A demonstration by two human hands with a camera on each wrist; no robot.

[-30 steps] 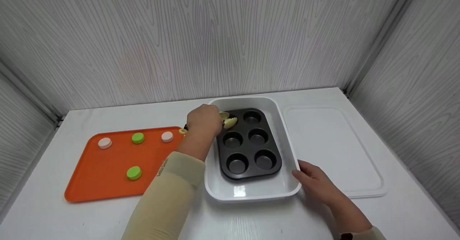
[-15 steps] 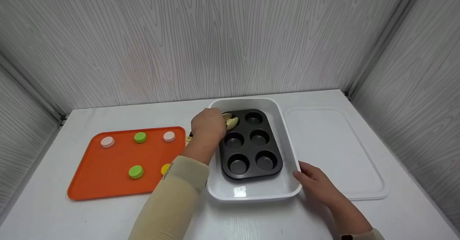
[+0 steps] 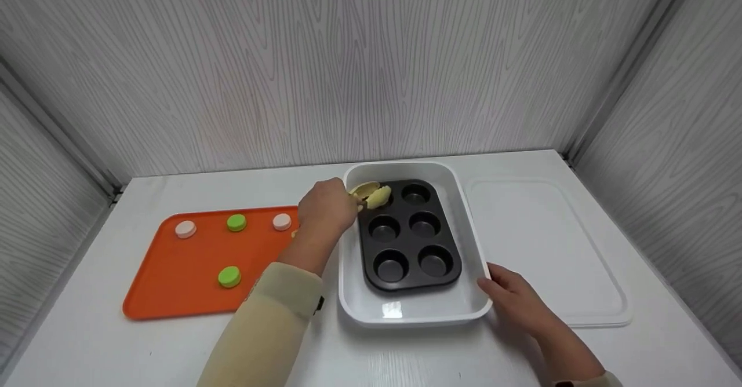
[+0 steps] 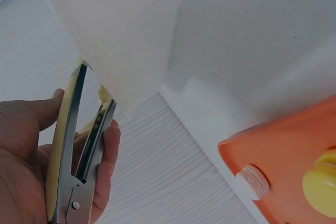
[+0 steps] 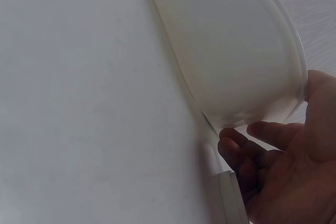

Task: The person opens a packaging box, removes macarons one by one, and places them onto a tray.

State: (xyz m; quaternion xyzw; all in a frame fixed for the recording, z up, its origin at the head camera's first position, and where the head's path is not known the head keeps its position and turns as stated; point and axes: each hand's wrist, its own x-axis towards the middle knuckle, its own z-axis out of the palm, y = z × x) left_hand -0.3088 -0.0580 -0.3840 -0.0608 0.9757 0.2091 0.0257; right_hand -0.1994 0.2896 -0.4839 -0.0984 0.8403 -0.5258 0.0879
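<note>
My left hand (image 3: 328, 206) grips a pair of kitchen tongs (image 4: 84, 156) with cream-yellow tips. Their two arms stand apart in the left wrist view. In the head view the tips hang over the far left cup of a black muffin tin (image 3: 400, 242), which lies inside a deep white tub (image 3: 377, 316). Whatever is in that cup is mostly covered by the tips; the other cups look bare. At the tub's near right corner my right hand (image 3: 516, 300) holds the rim, thumb on top and fingers against the outer wall (image 5: 231, 77).
Left of the tub lies an orange tray (image 3: 179, 283). On it sit two green discs (image 3: 229, 277), two pale pink discs (image 3: 185, 229) and a yellow disc (image 4: 323, 182), which the sleeve hides in the head view. A flat white lid (image 3: 539, 242) lies to the right.
My left hand has drawn back slightly to the left, and more of the tong tips now shows above the cup. The right hand keeps its hold on the tub. The head view has shifted a little.
</note>
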